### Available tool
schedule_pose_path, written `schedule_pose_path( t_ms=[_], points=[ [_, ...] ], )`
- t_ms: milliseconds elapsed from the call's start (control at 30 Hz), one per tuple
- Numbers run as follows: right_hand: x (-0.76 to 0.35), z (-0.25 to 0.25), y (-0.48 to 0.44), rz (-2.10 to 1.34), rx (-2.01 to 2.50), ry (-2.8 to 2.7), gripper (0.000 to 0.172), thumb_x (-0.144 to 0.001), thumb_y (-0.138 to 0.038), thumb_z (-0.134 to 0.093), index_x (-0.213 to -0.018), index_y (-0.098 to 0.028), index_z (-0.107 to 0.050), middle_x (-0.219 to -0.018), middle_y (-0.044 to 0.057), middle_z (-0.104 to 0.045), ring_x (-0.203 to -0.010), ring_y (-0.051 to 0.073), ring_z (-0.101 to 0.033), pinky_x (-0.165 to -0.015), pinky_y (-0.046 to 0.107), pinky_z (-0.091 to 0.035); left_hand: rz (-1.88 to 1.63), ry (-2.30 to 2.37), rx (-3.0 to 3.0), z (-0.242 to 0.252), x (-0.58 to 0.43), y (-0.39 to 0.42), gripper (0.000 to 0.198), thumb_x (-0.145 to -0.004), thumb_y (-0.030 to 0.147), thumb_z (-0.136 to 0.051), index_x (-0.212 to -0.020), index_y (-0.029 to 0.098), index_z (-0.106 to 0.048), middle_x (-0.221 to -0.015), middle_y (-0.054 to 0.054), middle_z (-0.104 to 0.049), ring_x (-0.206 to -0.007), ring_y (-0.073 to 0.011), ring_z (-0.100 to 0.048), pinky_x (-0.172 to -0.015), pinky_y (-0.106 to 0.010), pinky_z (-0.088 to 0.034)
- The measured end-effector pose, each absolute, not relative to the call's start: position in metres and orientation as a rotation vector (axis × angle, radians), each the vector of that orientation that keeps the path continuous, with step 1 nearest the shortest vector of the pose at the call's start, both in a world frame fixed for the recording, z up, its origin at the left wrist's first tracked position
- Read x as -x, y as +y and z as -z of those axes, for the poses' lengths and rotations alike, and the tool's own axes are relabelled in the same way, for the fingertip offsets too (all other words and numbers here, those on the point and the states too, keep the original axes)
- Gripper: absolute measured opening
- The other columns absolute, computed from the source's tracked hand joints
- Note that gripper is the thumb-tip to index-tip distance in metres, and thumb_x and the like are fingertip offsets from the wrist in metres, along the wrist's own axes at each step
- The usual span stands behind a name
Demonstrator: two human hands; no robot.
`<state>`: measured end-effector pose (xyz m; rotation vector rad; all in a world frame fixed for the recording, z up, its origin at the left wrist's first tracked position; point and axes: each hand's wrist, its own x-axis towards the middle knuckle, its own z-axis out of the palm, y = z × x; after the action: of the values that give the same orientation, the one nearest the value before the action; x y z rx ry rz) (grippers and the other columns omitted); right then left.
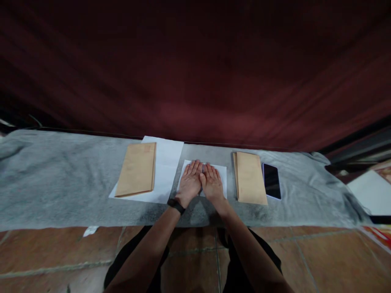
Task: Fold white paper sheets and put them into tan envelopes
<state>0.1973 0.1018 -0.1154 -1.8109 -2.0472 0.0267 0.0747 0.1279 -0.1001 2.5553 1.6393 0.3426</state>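
My left hand point(190, 181) and my right hand point(211, 182) lie flat side by side, fingers stretched out, pressing on a folded white sheet of paper point(222, 173) at the middle of the grey cloth point(61, 179). A black band sits on my left wrist. To the left, a brown envelope point(137, 169) rests on a larger white sheet point(166, 162). To the right lies a stack of brown envelopes point(250, 177), with a dark phone point(271, 180) beside it.
The grey cloth covers a long low surface in front of a dark red curtain point(195, 73). Brown floor tiles point(45, 252) lie below, with a scrap of white paper point(90, 230) near the cloth's edge. Other items sit at the far right.
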Motion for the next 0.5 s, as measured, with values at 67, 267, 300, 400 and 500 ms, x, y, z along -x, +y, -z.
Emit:
schedule_pose_path(
  t_ms=[67,267,300,400,500],
  points=[
    [-0.203,0.118,0.100,0.036,1.835,-2.031,0.053,-0.107,-0.037,-0.028,-0.149,-0.009,-0.045,-0.155,0.017,-0.044,-0.146,0.026,-0.036,-0.119,0.048,-0.027,-0.358,1.661,-2.544,0.099,-0.075,0.127,0.054,-0.100,0.023,-0.030,-0.151,0.009,-0.040,-0.161,-0.012,-0.032,-0.152,-0.0236,-0.023,-0.125,-0.043,-0.019],
    [-0.223,0.125,0.095,0.193,1.876,-1.994,0.056,-0.106,-0.041,-0.032,-0.151,-0.009,-0.041,-0.158,0.021,-0.037,-0.145,0.031,-0.036,-0.116,0.051,-0.032,-0.426,1.803,-2.475,0.102,-0.071,0.130,0.056,-0.102,0.028,-0.028,-0.151,0.005,-0.039,-0.160,-0.015,-0.034,-0.151,-0.0243,-0.025,-0.125,-0.042,-0.019],
    [-0.225,0.126,0.094,0.201,1.886,-1.988,0.057,-0.106,-0.042,-0.033,-0.151,-0.007,-0.040,-0.158,0.022,-0.037,-0.146,0.031,-0.035,-0.115,0.051,-0.032,-0.435,1.820,-2.463,0.102,-0.069,0.131,0.056,-0.102,0.029,-0.028,-0.151,0.005,-0.038,-0.160,-0.015,-0.033,-0.151,-0.0246,-0.025,-0.125,-0.043,-0.020],
    [-0.229,0.126,0.091,0.206,1.917,-1.971,0.060,-0.105,-0.043,-0.034,-0.151,-0.004,-0.038,-0.157,0.024,-0.037,-0.147,0.032,-0.033,-0.115,0.051,-0.033,-0.472,1.845,-2.443,0.104,-0.065,0.132,0.057,-0.101,0.029,-0.029,-0.152,0.004,-0.037,-0.159,-0.016,-0.034,-0.151,-0.0253,-0.026,-0.124,-0.045,-0.022],
    [-0.232,0.124,0.089,0.204,1.927,-1.967,0.063,-0.105,-0.043,-0.034,-0.151,0.000,-0.036,-0.155,0.027,-0.038,-0.147,0.033,-0.033,-0.116,0.052,-0.033,-0.500,1.852,-2.442,0.104,-0.063,0.131,0.058,-0.100,0.029,-0.030,-0.152,0.002,-0.036,-0.159,-0.018,-0.034,-0.151,-0.0259,-0.027,-0.124,-0.045,-0.022]
  ],
)
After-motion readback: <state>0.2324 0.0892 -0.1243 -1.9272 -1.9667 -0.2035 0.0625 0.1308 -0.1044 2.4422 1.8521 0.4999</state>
